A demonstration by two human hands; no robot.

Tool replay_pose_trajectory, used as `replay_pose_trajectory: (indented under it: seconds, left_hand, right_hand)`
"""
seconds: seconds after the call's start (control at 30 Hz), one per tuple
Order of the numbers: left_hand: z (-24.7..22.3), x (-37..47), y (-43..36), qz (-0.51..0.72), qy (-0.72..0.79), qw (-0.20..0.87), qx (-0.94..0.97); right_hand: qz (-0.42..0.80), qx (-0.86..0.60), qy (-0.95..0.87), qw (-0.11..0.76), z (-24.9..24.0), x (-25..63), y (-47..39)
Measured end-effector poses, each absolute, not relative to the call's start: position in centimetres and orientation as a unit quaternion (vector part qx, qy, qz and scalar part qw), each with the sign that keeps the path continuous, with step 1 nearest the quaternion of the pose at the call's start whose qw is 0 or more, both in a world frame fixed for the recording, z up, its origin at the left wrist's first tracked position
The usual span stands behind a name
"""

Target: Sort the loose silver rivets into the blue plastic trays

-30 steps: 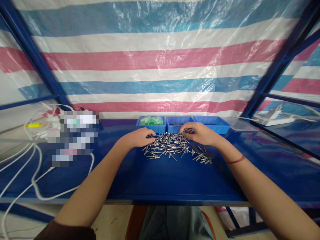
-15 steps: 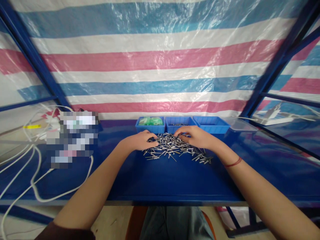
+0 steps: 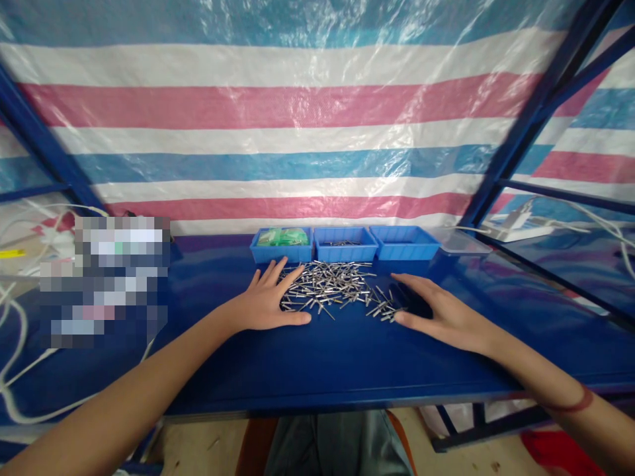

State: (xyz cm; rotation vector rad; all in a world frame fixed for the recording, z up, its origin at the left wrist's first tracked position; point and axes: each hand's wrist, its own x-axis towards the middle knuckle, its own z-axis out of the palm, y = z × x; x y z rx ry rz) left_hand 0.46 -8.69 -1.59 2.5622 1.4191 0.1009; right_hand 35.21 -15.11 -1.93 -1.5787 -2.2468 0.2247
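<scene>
A loose pile of silvery pop rivets (image 3: 330, 284) lies on the blue table (image 3: 337, 363), with a smaller cluster trailing off at its right end. My left hand (image 3: 265, 301) is spread at the left side of the pile, its fingers apart and nothing held. On the other side my right hand (image 3: 446, 314) is open, thumb and fingers wide, with the thumb tip beside the small cluster. Whether that thumb touches the rivets I cannot tell.
Behind the pile stand three blue bins: the left bin (image 3: 282, 252) with green bagged contents, the middle bin (image 3: 346, 251) with a few rivets, the right bin (image 3: 404, 250). A clear plastic lid (image 3: 464, 242) lies farther right. White cables (image 3: 20, 370) run along the left.
My right hand has left the pile, moving right and nearer, and has opened. My left hand has spread its fingers and slid left along the pile. The camera view has shifted slightly.
</scene>
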Motion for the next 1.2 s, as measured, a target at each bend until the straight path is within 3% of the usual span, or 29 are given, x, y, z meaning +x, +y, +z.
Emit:
replay_pose_trajectory:
  seconds: [0.13, 0.47, 0.6, 0.77, 1.2]
  left_hand:
    - [-1.8, 0.9, -8.5, 0.042, 0.467, 0.094, 0.878]
    - [-1.8, 3.8, -9.1, 0.068, 0.407, 0.091, 0.907]
    - [-1.8, 4.5, -9.1, 0.076, 0.416, 0.100, 0.900]
    - [-1.9, 5.8, -9.5, 0.087, 0.438, 0.113, 0.888]
    - [-1.9, 5.6, -10.0, 0.124, 0.406, 0.133, 0.895]
  right_hand:
    - [0.060, -0.542, -0.811, 0.212, -1.1, 35.1, -13.9]
    - [0.023, -0.569, -0.808, 0.148, -0.3, 34.3, -12.2]
    - [0.000, -0.571, -0.793, 0.211, 0.2, 35.4, -13.3]
    - [0.061, -0.568, -0.772, 0.278, -1.1, 34.8, -16.8]
    - [0.036, -0.551, -0.813, 0.186, -1.1, 32.9, -17.9]
